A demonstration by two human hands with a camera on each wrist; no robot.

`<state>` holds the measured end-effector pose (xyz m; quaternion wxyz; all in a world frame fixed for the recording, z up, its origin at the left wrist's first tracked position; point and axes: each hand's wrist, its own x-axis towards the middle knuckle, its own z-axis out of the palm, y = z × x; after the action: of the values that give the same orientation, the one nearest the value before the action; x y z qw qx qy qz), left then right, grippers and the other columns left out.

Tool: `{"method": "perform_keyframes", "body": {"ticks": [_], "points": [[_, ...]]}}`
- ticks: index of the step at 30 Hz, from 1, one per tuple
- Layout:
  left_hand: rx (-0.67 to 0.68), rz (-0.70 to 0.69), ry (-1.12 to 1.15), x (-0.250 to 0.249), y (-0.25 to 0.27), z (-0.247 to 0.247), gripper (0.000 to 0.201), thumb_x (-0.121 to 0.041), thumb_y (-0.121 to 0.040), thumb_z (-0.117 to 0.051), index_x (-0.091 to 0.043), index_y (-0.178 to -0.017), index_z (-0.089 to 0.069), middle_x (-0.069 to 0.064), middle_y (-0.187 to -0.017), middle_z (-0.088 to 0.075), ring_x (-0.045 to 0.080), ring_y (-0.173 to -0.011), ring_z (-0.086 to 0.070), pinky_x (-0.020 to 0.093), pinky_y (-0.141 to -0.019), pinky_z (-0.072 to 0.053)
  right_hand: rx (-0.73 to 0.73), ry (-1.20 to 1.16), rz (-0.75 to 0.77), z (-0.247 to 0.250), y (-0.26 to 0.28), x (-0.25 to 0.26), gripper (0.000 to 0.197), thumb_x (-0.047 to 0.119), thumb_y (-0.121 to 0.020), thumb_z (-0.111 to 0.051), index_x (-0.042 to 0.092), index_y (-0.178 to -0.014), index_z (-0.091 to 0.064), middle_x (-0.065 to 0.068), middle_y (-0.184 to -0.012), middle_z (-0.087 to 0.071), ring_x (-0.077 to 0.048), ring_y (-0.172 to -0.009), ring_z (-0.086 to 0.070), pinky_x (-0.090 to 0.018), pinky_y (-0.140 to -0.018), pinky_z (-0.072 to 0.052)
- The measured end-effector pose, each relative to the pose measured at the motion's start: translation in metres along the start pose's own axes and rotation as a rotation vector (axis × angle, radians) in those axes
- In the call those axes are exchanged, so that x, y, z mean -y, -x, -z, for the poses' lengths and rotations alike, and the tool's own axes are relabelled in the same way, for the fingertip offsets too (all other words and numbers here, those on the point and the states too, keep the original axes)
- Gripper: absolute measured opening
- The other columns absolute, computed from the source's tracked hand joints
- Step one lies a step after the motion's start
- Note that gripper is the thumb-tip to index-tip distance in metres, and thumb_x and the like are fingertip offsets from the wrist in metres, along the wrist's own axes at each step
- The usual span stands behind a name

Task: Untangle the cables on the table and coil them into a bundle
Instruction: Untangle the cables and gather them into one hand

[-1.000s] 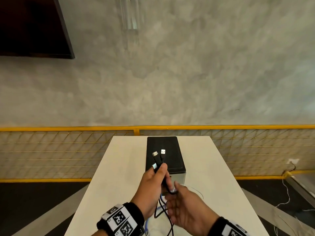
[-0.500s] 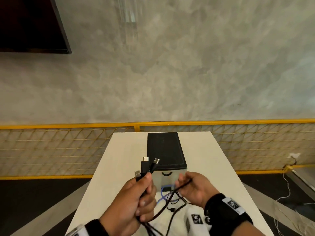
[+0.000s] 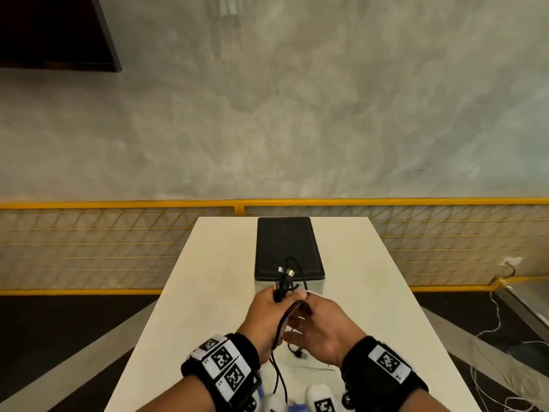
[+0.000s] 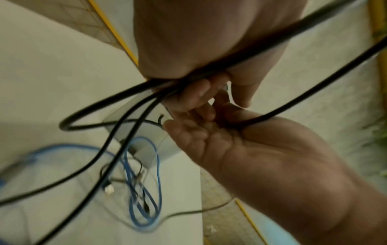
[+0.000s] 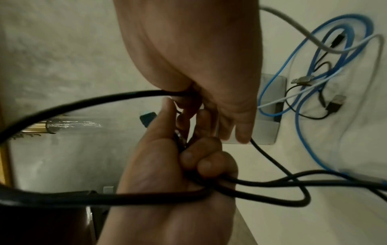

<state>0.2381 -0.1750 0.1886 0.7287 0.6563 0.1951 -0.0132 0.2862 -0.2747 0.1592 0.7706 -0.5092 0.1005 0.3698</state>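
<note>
Black cables (image 3: 282,285): bunched in the left hand above the tabletop, plug ends sticking up, strands hanging down.
Left hand (image 3: 269,312): fingers curled tight round the bunch.
Right hand (image 3: 322,328): just beside the left, fingers hooked round one black loop.
Blue cable (image 4: 144,185): lying loose on the tabletop (image 3: 371,307) under the hands, tangled with thin grey and black leads.
Box (image 3: 286,248): black-topped, beyond the hands.

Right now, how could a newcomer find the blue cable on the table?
Start at the white table and the grey box standing on it. The blue cable lies in loose loops in front of that box, neither hand touching it; among black and pale cables, it alone is blue.
</note>
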Motion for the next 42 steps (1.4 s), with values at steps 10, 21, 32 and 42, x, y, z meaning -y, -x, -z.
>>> {"method": "perform_keyframes", "body": {"ticks": [10,21,32,42], "points": [[0.115,0.250,-0.018,0.020,0.000,-0.004,0.014,-0.001,-0.089,-0.060,-0.012,-0.082,-0.063,-0.007,-0.039,-0.051,0.004,-0.029,-0.043,0.010,-0.035,-0.030,0.035,0.060,-0.197,0.016,-0.007,-0.014,0.034,0.042,-0.086,-0.052,0.021,-0.105,-0.071,-0.009,-0.102,-0.064,-0.027,-0.101,-0.054,-0.046,-0.095,-0.043],[0.251,0.307,-0.215,0.055,0.022,0.040,0.023,0.003,-0.070,-0.068,-0.010,-0.085,-0.057,0.005,-0.061,-0.037,0.013,-0.043,-0.025,0.019,-0.042,-0.018,-0.180,-0.080,-0.177,0.036,-0.012,0.025,0.036,0.030,-0.099,-0.047,0.012,-0.069,-0.058,-0.005,-0.061,-0.058,-0.020,-0.061,-0.057,-0.036,-0.067,-0.048],[0.331,0.050,-0.347,0.044,0.052,0.059,0.027,-0.001,-0.069,-0.077,-0.020,-0.065,-0.059,-0.004,-0.066,-0.062,0.014,-0.054,-0.050,0.026,-0.055,-0.040,-0.073,-0.333,-0.162,0.018,-0.022,0.024,0.032,0.017,-0.099,-0.045,0.007,-0.069,-0.054,-0.003,-0.045,-0.052,-0.014,-0.038,-0.051,-0.022,-0.046,-0.053],[0.356,-0.134,-0.459,0.043,0.068,0.067,0.013,-0.017,-0.078,-0.074,-0.020,-0.074,-0.062,-0.007,-0.072,-0.058,0.005,-0.070,-0.056,0.021,-0.073,-0.047,-0.146,-0.474,-0.138,0.030,-0.034,0.037,0.029,0.018,-0.100,-0.045,0.006,-0.075,-0.054,0.002,-0.047,-0.047,-0.009,-0.031,-0.045,-0.016,-0.041,-0.044]]}}
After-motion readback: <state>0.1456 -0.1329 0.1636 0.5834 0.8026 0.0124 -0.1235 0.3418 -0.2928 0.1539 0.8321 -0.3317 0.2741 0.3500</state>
